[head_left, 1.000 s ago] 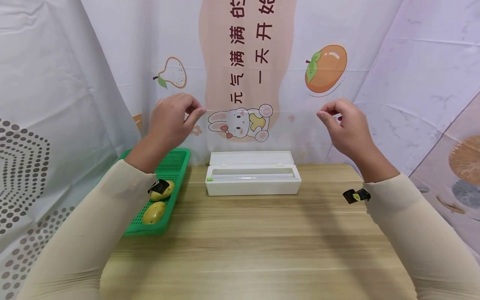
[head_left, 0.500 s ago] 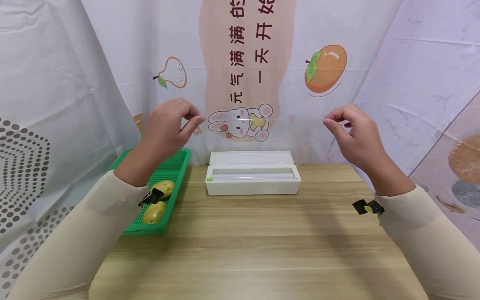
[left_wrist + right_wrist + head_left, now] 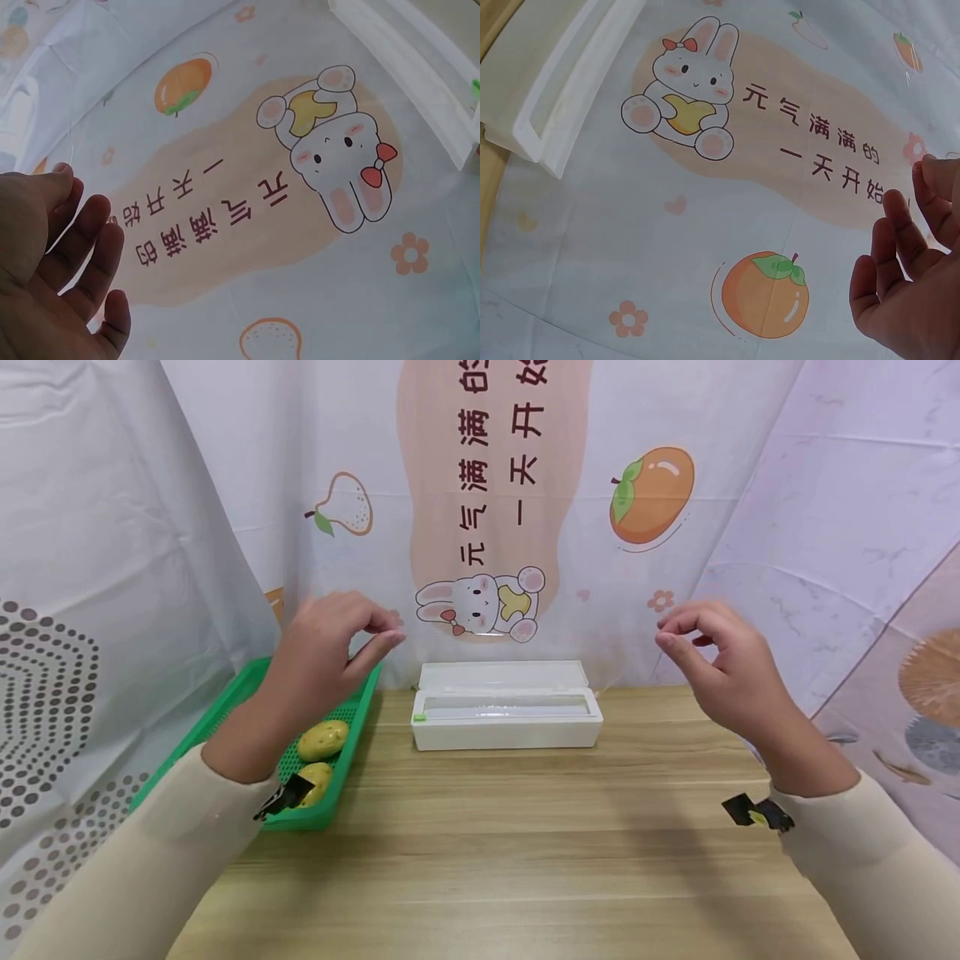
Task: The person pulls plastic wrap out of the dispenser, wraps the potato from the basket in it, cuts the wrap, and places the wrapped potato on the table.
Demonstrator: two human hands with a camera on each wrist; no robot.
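My left hand (image 3: 318, 647) and right hand (image 3: 727, 668) are raised apart over the table in the head view, thumb and fingertips of each pinching clear plastic wrap (image 3: 491, 634). The wrap is nearly invisible; a faint glint shows between the hands, and a thin edge of the wrap (image 3: 72, 139) rises by the thumb in the left wrist view. Behind and below sits a white wrap dispenser box (image 3: 506, 737), its lid (image 3: 504, 675) tipped up. A green slider (image 3: 420, 717) is at its left end. Both wrist views look through to the printed curtain.
To the left, a green plastic basket (image 3: 365, 706) holds potatoes (image 3: 323, 741), partly behind my left arm. The wooden table (image 3: 495, 835) stretches in front of the box. Printed curtains (image 3: 600, 610) hang close at the back and on both sides.
Both hands have come down and toward me, and spread slightly farther apart. The glint on the wrap has moved down with them. The box and basket have stayed put.
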